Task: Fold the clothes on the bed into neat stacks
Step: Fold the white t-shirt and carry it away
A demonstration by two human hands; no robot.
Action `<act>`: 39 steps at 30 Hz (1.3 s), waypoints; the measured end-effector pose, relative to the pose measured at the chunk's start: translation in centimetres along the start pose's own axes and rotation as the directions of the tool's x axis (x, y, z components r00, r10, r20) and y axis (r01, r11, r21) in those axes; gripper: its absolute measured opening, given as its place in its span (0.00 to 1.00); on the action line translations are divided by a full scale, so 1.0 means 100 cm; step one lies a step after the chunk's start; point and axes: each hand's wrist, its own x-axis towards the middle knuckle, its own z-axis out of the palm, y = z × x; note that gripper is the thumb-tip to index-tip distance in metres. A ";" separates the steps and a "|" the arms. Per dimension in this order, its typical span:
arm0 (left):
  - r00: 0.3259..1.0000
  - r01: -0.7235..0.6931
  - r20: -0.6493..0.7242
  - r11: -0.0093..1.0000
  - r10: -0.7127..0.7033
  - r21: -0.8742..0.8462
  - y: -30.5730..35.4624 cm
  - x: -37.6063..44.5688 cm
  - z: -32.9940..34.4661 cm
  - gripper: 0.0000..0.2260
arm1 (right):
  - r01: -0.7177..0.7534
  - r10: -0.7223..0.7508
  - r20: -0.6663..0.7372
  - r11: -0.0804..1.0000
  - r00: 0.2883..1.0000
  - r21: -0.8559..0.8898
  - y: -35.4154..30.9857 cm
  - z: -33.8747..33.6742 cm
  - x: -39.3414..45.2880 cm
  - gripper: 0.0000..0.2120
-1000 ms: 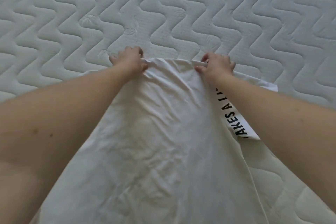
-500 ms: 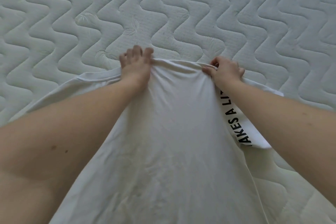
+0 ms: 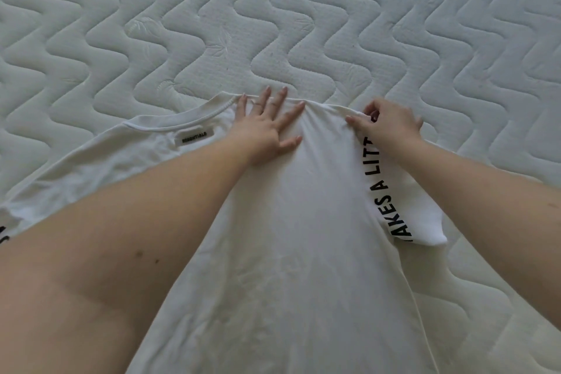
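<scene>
A white T-shirt (image 3: 291, 252) lies spread on the quilted mattress (image 3: 303, 24), with its collar (image 3: 188, 118) toward the far side and its body running back toward the person. Just this side of the collar sits a small dark neck label (image 3: 194, 140). The left hand (image 3: 267, 127) rests flat on the shirt beside the collar, to its right, fingers spread wide and palm down, gripping nothing; the fingertips reach the folded far edge of the cloth. Farther right of the collar, the right hand (image 3: 388, 124) is curled narrow, with thumb and forefinger pinching the shirt's edge at the corner of the fold, though the exact grip is partly hidden by the knuckles. Below that hand a folded-under flap (image 3: 403, 206) shows black printed lettering, partly covered. More black print peeks out at the left border of the view, well left of the collar.
</scene>
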 end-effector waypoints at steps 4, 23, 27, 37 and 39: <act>0.997 0.075 -0.034 0.992 -0.072 0.098 0.013 -0.006 -0.010 0.31 | 0.031 0.006 0.152 0.970 0.988 -0.241 0.019 -0.025 0.002 0.27; 0.988 0.065 0.147 0.992 -0.049 -0.106 0.039 -0.046 -0.006 0.29 | 0.038 -0.080 0.480 0.995 0.874 0.096 0.020 -0.136 -0.073 0.09; 0.973 0.232 0.161 0.662 -0.168 -0.712 0.047 -0.058 -0.049 0.21 | 0.091 -0.170 0.383 0.972 0.908 0.216 -0.029 -0.139 -0.110 0.14; 0.896 0.294 0.414 -0.484 -0.160 -0.824 0.059 -0.160 -0.057 0.32 | 0.205 -0.317 0.288 0.911 0.904 0.359 -0.140 -0.070 -0.174 0.07; 0.886 0.307 0.447 -0.565 -0.125 -0.766 0.051 -0.169 -0.049 0.37 | 0.119 -0.297 0.352 0.887 0.888 0.447 -0.156 -0.050 -0.184 0.06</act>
